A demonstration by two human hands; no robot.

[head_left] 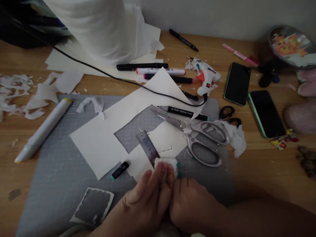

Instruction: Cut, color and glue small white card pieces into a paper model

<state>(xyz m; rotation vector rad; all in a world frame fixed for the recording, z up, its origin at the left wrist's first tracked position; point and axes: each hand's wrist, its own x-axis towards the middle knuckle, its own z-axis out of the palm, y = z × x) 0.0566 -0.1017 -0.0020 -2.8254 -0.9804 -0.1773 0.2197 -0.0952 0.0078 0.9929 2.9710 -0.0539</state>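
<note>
Low in the head view, my left hand (150, 200) is closed on a small white fluffy piece (170, 161), its fingertips pressing on the near side. Dark green (179, 169) shows at that piece's right edge. Right against it, my right hand (195, 202) is curled like a fist; what its fingers hold, if anything, is hidden. Just beyond the fluffy piece, a steel ruler (148, 146) lies across cut white paper (140, 161) with a short pen line on it. Large metal scissors (191, 131) rest to the right, and a black marker cap (120, 170) lies to the left.
A grey cutting mat (61, 158) covers the desk's middle. Around it are an L-shaped paper sheet (96, 141), a Touch marker (181, 112), a glue gun (206, 77) with its cord, two phones (237, 84), paper scraps (14, 92), a grey-white marker (44, 130) and a white-wrapped cylinder (96, 29).
</note>
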